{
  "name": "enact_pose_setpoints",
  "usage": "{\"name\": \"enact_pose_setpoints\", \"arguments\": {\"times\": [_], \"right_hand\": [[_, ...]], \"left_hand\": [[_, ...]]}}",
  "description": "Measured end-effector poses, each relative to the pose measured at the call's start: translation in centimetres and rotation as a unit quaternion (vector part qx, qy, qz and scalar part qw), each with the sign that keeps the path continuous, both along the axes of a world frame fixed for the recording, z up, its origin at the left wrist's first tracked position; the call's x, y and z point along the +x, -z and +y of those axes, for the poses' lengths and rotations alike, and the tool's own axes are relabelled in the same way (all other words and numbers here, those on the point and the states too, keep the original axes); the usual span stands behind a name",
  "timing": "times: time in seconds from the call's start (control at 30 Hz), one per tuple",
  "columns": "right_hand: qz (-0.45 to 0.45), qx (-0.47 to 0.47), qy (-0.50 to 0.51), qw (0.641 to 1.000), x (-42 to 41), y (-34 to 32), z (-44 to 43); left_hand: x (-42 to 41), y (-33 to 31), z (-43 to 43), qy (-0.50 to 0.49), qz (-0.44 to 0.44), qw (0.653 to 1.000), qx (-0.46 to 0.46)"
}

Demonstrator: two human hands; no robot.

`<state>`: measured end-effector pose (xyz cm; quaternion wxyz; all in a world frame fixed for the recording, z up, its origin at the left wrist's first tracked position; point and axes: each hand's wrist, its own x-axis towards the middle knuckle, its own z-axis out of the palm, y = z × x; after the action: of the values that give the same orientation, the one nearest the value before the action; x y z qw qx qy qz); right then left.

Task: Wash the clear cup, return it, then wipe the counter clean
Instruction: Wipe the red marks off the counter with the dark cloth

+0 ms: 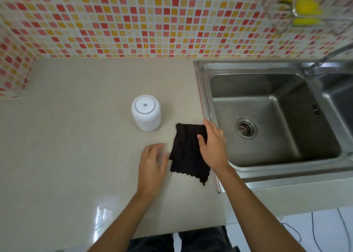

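Right hand lies palm-down on the right part of the cloth, fingers loosely spread, thumb on the fabric; it presses rather than pinches, nothing is clasped. Left hand is flat and open just left of the cloth, fingers together and blurred, holding nothing; can't tell if it touches the counter. Cloth is black, roughly square, lying flat on the beige counter with a ragged lower corner, its right edge just beside the sink rim. White cylindrical jar stands upright on the counter just up-left of the cloth, apart from it. Steel sink basin sits right of the cloth, drain in its floor. Clear cup is not in view. Mosaic tile wall behind, wire rack with yellow items top right, blurred
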<state>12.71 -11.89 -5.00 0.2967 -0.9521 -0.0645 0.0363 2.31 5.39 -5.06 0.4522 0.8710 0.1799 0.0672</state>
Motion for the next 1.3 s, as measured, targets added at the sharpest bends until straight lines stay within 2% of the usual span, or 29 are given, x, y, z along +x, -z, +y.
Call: {"name": "enact_pose_setpoints", "arguments": {"times": [0.1, 0.23, 0.3, 0.43, 0.53, 0.7, 0.83, 1.0, 1.1, 1.2, 1.3], "right_hand": [[0.037, -0.110, -0.061, 0.991, 1.4, -1.0, -0.2], [0.050, -0.177, -0.092, 0.979, 1.6, -2.4, -0.2], [0.066, -0.167, -0.100, 0.979, 1.9, -3.1, -0.7], [0.125, -0.065, -0.114, 0.984, 2.4, -4.8, -2.8], [0.125, -0.005, -0.108, 0.986, 3.5, -6.2, -6.0], [0.054, 0.085, -0.072, 0.992, 7.6, -11.2, -14.1], [-0.006, 0.109, -0.057, 0.992, 11.6, -17.7, -21.6], [-0.098, 0.160, -0.050, 0.981, 17.5, -26.6, -28.7], [-0.145, 0.188, -0.044, 0.970, 21.7, -30.5, -30.6], [-0.168, 0.202, -0.044, 0.964, 26.2, -32.5, -31.0], [-0.157, 0.165, -0.049, 0.973, 29.8, -33.0, -30.3]], "left_hand": [[3.7, -0.8, -1.6, 0.078, 0.024, 0.997, -0.005], [8.0, -1.3, -3.3, 0.064, 0.103, 0.992, 0.019], [8.9, -1.2, -3.7, 0.052, 0.145, 0.988, 0.008], [9.9, -2.4, -3.7, 0.093, 0.192, 0.977, -0.007], [10.6, -4.7, -4.8, 0.122, 0.142, 0.982, -0.014], [13.5, -10.8, -11.1, 0.153, 0.034, 0.987, -0.022], [17.4, -15.9, -18.2, 0.164, -0.037, 0.985, -0.044], [23.6, -23.2, -25.7, 0.150, -0.131, 0.973, -0.118], [27.4, -27.5, -28.6, 0.143, -0.155, 0.968, -0.135], [31.2, -30.1, -29.9, 0.123, -0.164, 0.974, -0.098], [34.7, -30.6, -30.0, 0.088, -0.147, 0.984, -0.048]]}}
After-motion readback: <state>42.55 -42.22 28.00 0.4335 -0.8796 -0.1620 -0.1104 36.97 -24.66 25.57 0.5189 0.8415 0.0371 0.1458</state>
